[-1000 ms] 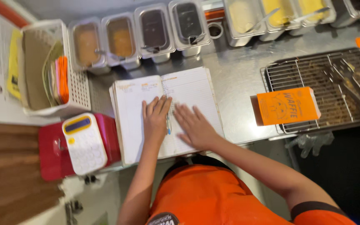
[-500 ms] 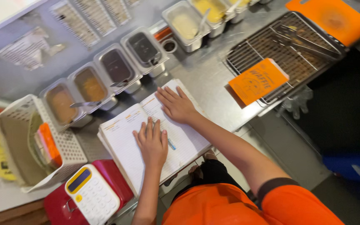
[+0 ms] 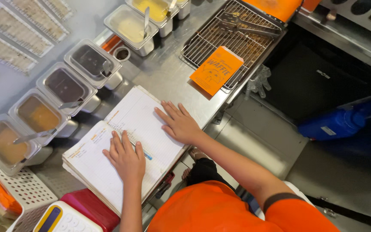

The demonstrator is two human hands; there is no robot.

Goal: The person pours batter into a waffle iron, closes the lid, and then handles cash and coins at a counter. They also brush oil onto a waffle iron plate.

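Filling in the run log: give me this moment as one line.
left hand: flat on open notebook | right hand: flat on right page | pen: under left hand | counter: steel

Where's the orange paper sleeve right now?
In the head view, the orange paper sleeve lies upper centre, half on the wire rack, half on the steel counter, above the right hand resting on the open notebook.

Steel sauce tubs [image 3: 61, 88], wire rack [image 3: 232, 32], orange paper sleeve [image 3: 216, 70], white basket [image 3: 20, 193].
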